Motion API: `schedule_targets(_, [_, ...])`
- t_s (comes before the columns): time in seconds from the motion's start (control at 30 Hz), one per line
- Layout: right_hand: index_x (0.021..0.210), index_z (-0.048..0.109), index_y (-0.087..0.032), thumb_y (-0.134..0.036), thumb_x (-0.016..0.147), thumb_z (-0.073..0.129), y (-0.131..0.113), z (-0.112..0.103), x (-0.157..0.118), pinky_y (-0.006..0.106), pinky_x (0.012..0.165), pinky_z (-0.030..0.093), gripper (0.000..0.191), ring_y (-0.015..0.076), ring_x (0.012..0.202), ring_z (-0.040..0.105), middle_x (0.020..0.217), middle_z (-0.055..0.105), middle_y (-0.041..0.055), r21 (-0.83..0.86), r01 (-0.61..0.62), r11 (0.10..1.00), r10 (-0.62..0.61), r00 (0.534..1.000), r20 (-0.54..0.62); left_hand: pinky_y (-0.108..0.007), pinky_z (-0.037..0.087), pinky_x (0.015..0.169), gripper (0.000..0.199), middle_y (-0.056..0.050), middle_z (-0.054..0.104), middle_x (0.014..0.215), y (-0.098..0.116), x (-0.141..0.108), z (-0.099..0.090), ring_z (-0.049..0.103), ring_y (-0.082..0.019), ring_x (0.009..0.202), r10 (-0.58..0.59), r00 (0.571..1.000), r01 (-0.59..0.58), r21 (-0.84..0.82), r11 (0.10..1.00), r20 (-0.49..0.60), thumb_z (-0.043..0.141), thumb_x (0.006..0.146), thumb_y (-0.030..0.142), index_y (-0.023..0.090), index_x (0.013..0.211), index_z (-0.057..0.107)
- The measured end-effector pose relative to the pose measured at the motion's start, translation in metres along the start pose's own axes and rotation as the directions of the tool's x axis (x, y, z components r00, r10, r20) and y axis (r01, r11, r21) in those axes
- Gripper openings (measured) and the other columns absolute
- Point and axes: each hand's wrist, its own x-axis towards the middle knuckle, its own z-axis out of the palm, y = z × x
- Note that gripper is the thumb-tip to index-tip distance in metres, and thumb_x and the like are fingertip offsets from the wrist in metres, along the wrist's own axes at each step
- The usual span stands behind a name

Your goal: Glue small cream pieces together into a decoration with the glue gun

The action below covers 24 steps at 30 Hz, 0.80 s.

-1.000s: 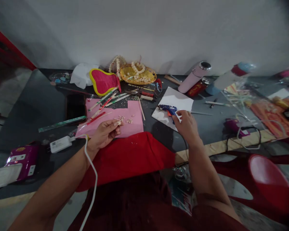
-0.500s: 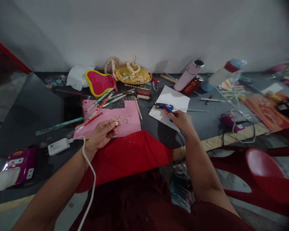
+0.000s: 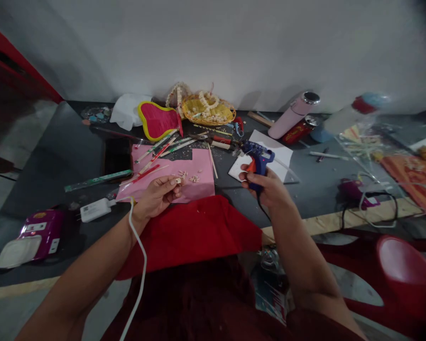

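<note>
Between thumb and fingertips, my left hand (image 3: pixel 161 195) pinches a small pale piece (image 3: pixel 179 181), too small to name surely. Below and behind it lies pink paper (image 3: pixel 202 166), with little clusters of pale pieces (image 3: pixel 194 178) on top. My right hand (image 3: pixel 266 185) is wrapped round the handle of a blue glue gun (image 3: pixel 261 158), whose orange trigger shows at the fingers. The gun is raised over a white board (image 3: pixel 282 154), its nozzle pointing left. A red cloth (image 3: pixel 199 232) lies at the table's front edge.
Behind the paper stand a yellow basket (image 3: pixel 188 113) of pale pieces and a heart-shaped red-and-yellow item (image 3: pixel 159 122). A pink flask (image 3: pixel 293 116) and red can (image 3: pixel 301 130) stand back right. A white cable (image 3: pixel 139 279) crosses my left forearm; a charger (image 3: pixel 95 210) lies left.
My right hand has lifted the glue gun off the white board and now grips it upright by the handle. My left hand still pinches its piece. The whole view has shifted slightly.
</note>
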Motion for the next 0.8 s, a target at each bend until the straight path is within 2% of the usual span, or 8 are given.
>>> schedule_targets(0.07, [0.103,0.055,-0.019,-0.033,0.069,0.067,0.005,0.022,0.001,0.02,0.039,0.035,0.039,0.0105,0.055,0.053,0.079,0.061,0.0026,0.024,0.052,0.998,-0.055,0.991,0.125,-0.017,0.045,0.054,0.016,-0.005,0.064,0.079,0.0,0.0,0.0,0.052,-0.006,0.061,-0.008,1.0,0.008,-0.017,1.0,-0.014,0.071,0.074,0.023,0.01,0.084,0.07])
schedule_targets(0.17, [0.1,0.055,-0.018,-0.037,0.074,0.066,0.021,0.049,0.003,0.024,0.049,0.041,0.034,0.0099,0.057,0.051,0.08,0.061,0.0029,0.073,0.134,0.988,-0.149,0.949,0.277,-0.017,0.046,0.055,0.014,-0.005,0.065,0.08,-0.001,0.001,-0.002,0.052,-0.006,0.061,0.008,0.999,-0.011,-0.059,0.998,-0.048,0.071,0.073,0.023,0.011,0.081,0.07])
schedule_targets(0.3, [0.097,0.055,-0.017,-0.045,0.082,0.058,0.041,0.067,0.002,0.025,0.057,0.043,0.032,0.0094,0.063,0.051,0.089,0.059,0.0054,0.049,0.177,0.983,-0.182,0.897,0.404,-0.018,0.047,0.058,0.014,-0.005,0.066,0.081,-0.002,0.003,-0.004,0.051,-0.005,0.058,0.006,0.996,-0.014,-0.086,0.996,-0.085,0.071,0.073,0.022,0.011,0.082,0.07])
schedule_targets(0.43, [0.096,0.055,-0.017,-0.047,0.089,0.048,0.049,0.069,-0.002,0.024,0.06,0.042,0.031,0.0095,0.064,0.048,0.087,0.057,0.0047,-0.032,0.264,0.964,-0.224,0.87,0.439,-0.018,0.048,0.058,0.017,-0.005,0.065,0.075,-0.001,0.004,-0.004,0.051,-0.005,0.058,-0.007,0.996,-0.003,-0.109,0.994,-0.093,0.072,0.072,0.023,0.01,0.084,0.069])
schedule_targets(0.63, [0.093,0.055,-0.017,-0.048,0.091,0.043,0.05,0.068,-0.003,0.025,0.059,0.04,0.033,0.0109,0.063,0.045,0.079,0.053,0.003,-0.144,0.336,0.931,-0.248,0.869,0.427,-0.017,0.047,0.057,0.016,-0.006,0.067,0.081,-0.001,0.005,-0.003,0.051,-0.005,0.057,-0.01,0.994,-0.003,-0.113,0.994,-0.11,0.072,0.072,0.022,0.01,0.082,0.07])
schedule_targets(0.8, [0.092,0.056,-0.016,-0.05,0.09,0.044,0.054,0.067,-0.002,0.025,0.06,0.042,0.036,0.012,0.066,0.048,0.077,0.053,0.003,-0.214,0.389,0.896,-0.274,0.863,0.424,-0.017,0.047,0.057,0.018,-0.003,0.064,0.072,-0.001,0.005,-0.003,0.05,-0.004,0.055,-0.012,0.996,0.001,-0.119,0.993,-0.092,0.072,0.073,0.023,0.009,0.085,0.069])
